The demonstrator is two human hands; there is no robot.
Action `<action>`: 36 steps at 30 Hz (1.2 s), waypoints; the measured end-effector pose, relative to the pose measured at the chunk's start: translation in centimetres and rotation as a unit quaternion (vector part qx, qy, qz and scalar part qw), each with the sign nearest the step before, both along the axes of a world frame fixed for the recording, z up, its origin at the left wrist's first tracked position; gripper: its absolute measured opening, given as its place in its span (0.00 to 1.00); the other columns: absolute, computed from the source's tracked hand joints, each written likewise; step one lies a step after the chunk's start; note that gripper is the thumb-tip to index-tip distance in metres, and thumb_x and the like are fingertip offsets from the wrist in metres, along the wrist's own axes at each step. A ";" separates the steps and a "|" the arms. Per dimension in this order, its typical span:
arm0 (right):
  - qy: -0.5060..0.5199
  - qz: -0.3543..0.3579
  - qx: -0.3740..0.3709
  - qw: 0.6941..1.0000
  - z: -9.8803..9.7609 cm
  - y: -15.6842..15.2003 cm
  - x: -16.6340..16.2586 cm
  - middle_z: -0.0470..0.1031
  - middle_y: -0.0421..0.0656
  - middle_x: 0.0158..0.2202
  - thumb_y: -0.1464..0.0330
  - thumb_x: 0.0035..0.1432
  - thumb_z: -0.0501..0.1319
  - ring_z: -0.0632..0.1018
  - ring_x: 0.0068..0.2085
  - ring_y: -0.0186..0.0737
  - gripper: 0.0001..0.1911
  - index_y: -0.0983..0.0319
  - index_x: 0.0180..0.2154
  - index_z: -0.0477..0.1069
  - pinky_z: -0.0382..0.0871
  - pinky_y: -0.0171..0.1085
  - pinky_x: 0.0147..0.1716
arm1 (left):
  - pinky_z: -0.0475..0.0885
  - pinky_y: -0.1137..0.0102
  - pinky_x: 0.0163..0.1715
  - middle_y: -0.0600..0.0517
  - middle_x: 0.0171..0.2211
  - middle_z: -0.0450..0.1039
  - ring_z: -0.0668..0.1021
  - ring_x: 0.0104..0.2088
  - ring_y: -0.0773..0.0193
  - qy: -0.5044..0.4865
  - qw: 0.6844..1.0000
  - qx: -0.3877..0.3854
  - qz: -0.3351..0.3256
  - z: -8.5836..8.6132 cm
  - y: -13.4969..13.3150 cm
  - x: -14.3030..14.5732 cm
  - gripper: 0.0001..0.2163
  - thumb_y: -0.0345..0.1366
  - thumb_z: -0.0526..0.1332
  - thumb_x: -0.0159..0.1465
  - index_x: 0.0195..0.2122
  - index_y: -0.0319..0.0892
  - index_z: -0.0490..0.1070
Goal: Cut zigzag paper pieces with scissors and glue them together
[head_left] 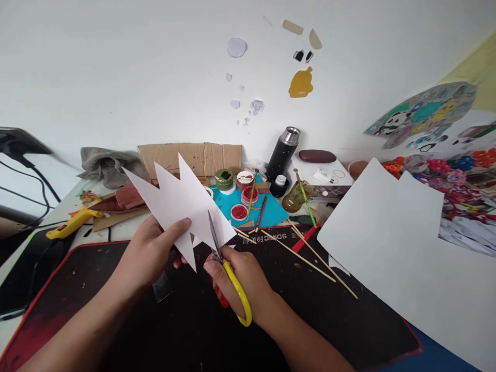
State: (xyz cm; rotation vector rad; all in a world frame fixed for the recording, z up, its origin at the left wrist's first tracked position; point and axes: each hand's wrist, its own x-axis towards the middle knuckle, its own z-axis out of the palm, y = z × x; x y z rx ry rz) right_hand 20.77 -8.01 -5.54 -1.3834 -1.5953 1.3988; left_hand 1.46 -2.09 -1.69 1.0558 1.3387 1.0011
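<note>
My left hand [149, 248] pinches a piece of white paper [178, 201] between thumb and fingers. The paper has long pointed spikes along its upper and lower edges and is held up above the dark mat [186, 330]. In my right hand [248, 279] is a pair of scissors [240, 297] with yellow and red handles. One blade lies across the front of the paper near its lower right part; the other blade is mostly hidden behind it. White scraps show on the mat just behind the paper.
Paint pots [239, 212] and brushes sit on blue paper [273, 213] behind my hands. Thin wooden sticks [310, 261] lie to the right, by a large white sheet [387, 222]. A black thermos [282, 152] stands at the back, a yellow glue gun [73, 222] at left.
</note>
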 end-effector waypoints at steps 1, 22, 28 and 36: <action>0.000 0.001 -0.001 1.000 0.0 0.0 0.0 0.76 0.38 0.24 0.53 0.74 0.63 0.77 0.21 0.37 0.15 0.57 0.39 0.74 0.68 0.34 0.27 | 0.68 0.71 0.10 0.54 0.18 0.77 0.74 0.13 0.62 -0.003 1.000 0.001 0.003 0.0 0.0 0.0 0.18 0.51 0.74 0.57 0.27 0.44 0.72; -0.014 -0.004 0.011 1.000 0.0 -0.2 -0.1 0.73 0.36 0.22 0.54 0.73 0.63 0.75 0.21 0.37 0.15 0.57 0.37 0.73 0.67 0.35 0.29 | 0.69 0.71 0.11 0.53 0.18 0.77 0.74 0.13 0.63 0.019 1.000 0.018 0.000 0.4 -0.3 0.0 0.18 0.51 0.73 0.57 0.26 0.42 0.74; -0.041 -0.008 0.041 0.998 0.2 -0.1 -0.1 0.78 0.39 0.27 0.55 0.72 0.64 0.79 0.28 0.40 0.14 0.57 0.38 0.75 0.68 0.36 0.33 | 0.68 0.71 0.09 0.53 0.18 0.76 0.74 0.12 0.62 0.000 1.000 0.001 0.022 0.6 -0.3 0.1 0.17 0.50 0.74 0.54 0.25 0.43 0.74; -0.048 -0.017 0.052 0.997 0.1 -0.2 0.0 0.80 0.40 0.30 0.56 0.72 0.65 0.80 0.30 0.40 0.14 0.58 0.38 0.75 0.68 0.35 0.33 | 0.68 0.72 0.10 0.53 0.19 0.77 0.74 0.13 0.63 -0.010 1.000 0.008 0.014 -0.2 -0.1 -0.2 0.15 0.48 0.73 0.58 0.27 0.43 0.73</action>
